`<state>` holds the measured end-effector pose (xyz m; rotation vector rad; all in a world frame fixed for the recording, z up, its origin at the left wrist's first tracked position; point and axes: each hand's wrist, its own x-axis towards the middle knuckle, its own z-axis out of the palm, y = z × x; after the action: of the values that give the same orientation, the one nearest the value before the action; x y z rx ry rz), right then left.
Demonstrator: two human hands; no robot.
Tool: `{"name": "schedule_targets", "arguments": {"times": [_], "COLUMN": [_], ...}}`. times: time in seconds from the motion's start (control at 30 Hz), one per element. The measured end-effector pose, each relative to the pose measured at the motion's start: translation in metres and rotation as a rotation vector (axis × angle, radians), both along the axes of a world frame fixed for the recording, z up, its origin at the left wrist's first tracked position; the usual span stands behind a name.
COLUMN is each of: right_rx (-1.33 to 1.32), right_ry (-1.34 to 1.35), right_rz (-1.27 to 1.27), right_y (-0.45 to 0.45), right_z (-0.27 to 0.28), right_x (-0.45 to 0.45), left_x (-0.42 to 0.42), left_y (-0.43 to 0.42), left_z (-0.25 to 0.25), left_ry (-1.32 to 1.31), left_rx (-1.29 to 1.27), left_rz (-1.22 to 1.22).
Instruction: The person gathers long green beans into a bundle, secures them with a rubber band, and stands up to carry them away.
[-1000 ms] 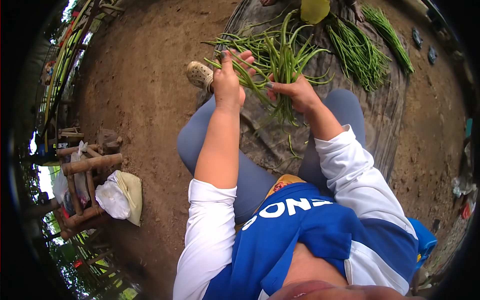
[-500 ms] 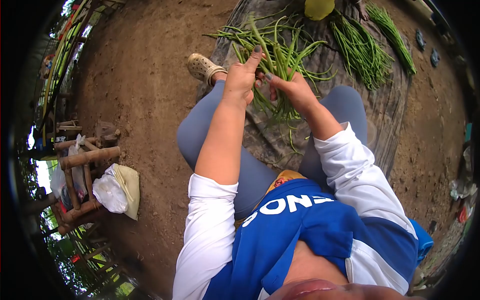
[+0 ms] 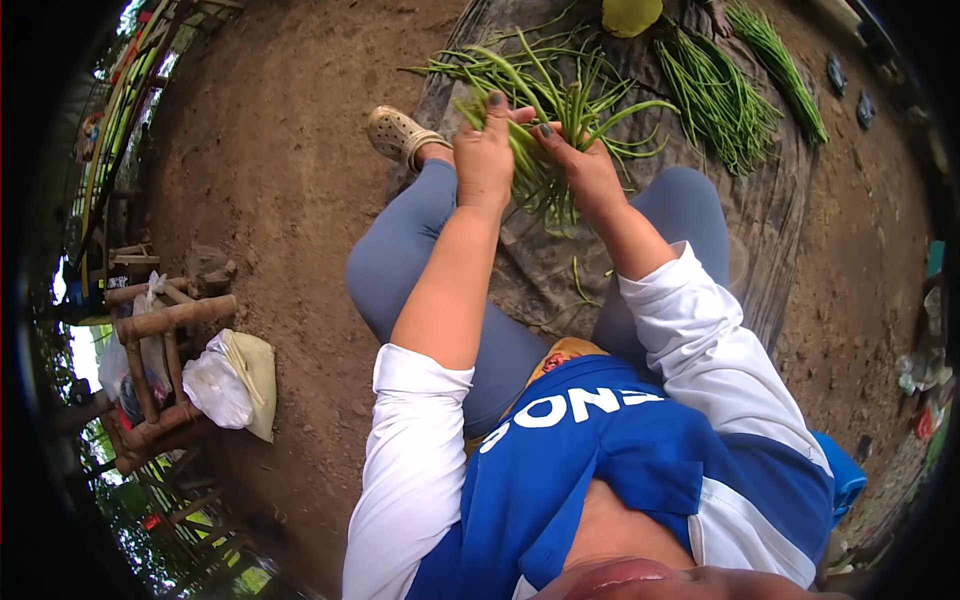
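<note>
Long green string beans are bunched in both of my hands above a dark cloth. My left hand (image 3: 484, 160) is closed around several of them, thumb on top, with the bean ends blurred beside it. Close by, my right hand (image 3: 590, 178) grips a bunch of string beans (image 3: 573, 110) between thumb and fingers. The fingertips of the two hands nearly meet, and part of the bunch is hidden behind them. Just beyond lies a loose spread of string beans (image 3: 625, 105) on the cloth (image 3: 530, 260). A few short pieces lie below my hands.
Sorted bundles of string beans (image 3: 715, 105) lie at the far right of the cloth, near a yellow round object (image 3: 631, 15) and part of another person's hand or foot (image 3: 718, 18). A bamboo frame (image 3: 175, 318) with white bags (image 3: 222, 382) stands at left on bare soil.
My left hand has shifted slightly left and down, drawing some beans away from the bunch in my right hand. The long beans held upright between the hands have dropped lower.
</note>
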<state>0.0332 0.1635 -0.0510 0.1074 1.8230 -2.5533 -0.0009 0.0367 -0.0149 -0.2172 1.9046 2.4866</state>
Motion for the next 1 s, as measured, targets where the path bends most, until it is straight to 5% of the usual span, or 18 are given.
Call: {"name": "schedule_targets", "arguments": {"times": [0.1,0.2,0.4,0.57,0.7,0.9,1.0], "right_rx": [0.041,0.118,0.342,0.189,0.044,0.346,0.443], "right_ry": [0.002,-0.005,-0.043,-0.076,-0.065,-0.194,0.003], "right_rz": [0.107,0.205,0.428,0.4,0.092,0.054,0.078], "right_y": [0.012,0.016,0.016,0.02,0.015,0.018,0.01], "right_z": [-0.003,0.001,0.009,0.016,0.001,-0.008,-0.009], "right_x": [-0.007,-0.003,0.004,0.002,-0.007,-0.012,-0.003], "left_x": [-0.007,-0.025,-0.028,-0.024,-0.025,-0.004,0.008], "left_y": [-0.02,-0.043,-0.041,-0.037,-0.049,-0.031,-0.012], "left_z": [0.016,0.027,0.032,0.032,0.023,0.02,0.024], "left_ry": [-0.145,-0.234,-0.215,-0.23,-0.205,-0.222,-0.243], "left_rx": [0.356,0.38,0.184,0.13,0.176,0.193,0.084], "left_rz": [0.105,0.086,-0.332,-0.151,-0.142,-0.381,-0.392]}}
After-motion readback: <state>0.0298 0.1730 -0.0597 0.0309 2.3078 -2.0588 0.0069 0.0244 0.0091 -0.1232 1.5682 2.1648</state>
